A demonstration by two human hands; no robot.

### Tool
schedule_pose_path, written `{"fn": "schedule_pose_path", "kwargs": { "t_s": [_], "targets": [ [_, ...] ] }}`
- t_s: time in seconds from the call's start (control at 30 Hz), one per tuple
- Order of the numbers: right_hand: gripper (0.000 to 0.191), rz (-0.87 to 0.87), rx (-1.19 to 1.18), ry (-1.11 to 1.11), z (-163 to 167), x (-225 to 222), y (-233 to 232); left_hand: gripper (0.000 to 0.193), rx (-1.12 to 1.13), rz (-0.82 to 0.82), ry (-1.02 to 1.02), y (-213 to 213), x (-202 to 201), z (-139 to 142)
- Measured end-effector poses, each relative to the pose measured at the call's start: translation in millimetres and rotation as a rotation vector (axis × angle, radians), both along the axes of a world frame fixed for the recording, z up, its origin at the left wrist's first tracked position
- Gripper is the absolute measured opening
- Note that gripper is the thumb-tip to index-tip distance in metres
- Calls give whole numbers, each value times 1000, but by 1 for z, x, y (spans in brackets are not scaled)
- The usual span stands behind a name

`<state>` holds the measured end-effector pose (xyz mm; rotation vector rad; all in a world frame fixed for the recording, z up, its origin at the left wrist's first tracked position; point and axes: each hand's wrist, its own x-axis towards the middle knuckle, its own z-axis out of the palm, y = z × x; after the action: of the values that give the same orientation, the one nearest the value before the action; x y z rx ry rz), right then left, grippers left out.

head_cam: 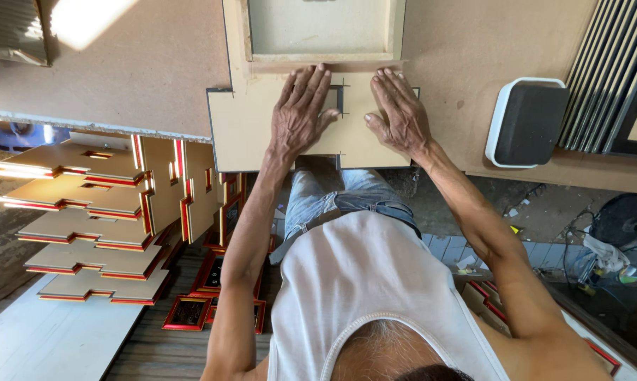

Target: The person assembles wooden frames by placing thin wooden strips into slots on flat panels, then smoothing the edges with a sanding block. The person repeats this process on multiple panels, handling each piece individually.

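My left hand [301, 106] lies flat, fingers spread, on the back of a tan fibreboard picture frame [242, 130] that overhangs the workbench edge. My right hand [401, 109] presses flat on the same board to the right, fingers together. Between the two hands sits a small dark metal clip [339, 99]. A second frame back [318, 32] with a recessed panel lies just beyond my fingertips, touching the first.
The brown workbench [142, 70] stretches left and right. A black block in a white tray [526, 121] sits at the right, beside a stack of dark frame mouldings [615, 70]. Stacks of red-and-gold edged frames [96, 226] stand on the floor at left. A fan [618, 222] lies lower right.
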<state>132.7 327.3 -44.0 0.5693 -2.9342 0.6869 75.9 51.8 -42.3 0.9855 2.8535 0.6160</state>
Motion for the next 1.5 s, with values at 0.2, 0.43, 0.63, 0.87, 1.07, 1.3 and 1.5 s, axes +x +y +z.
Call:
{"fn": "schedule_pose_path", "kwargs": {
  "t_s": [0.2, 0.43, 0.63, 0.87, 1.07, 1.3, 1.5],
  "targets": [
    [63, -30, -13, -28, 7, -1, -1, 74, -52, -51, -52, -8, -10, 15],
    [65, -39, -33, -31, 9, 1, -4, 68, -29, -18, -40, -5, -6, 16],
    [72, -17, -45, -21, 11, 0, -5, 51, 148, 26, -92, -19, -11, -5],
    [72, -26, -31, -14, 11, -1, -8, 39, 104, 34, 404, 3, -68, -3],
    [72, -37, -92, -15, 7, 1, -6, 25, 94, -112, 484, 0, -80, 1],
    [73, -37, -92, 27, 1, 0, -5, 31, 133, -14, 473, -14, -88, -10],
    [72, -48, -112, -3, 0, 2, -4, 76, -59, 161, 587, -88, -105, -15]
  ]
}}
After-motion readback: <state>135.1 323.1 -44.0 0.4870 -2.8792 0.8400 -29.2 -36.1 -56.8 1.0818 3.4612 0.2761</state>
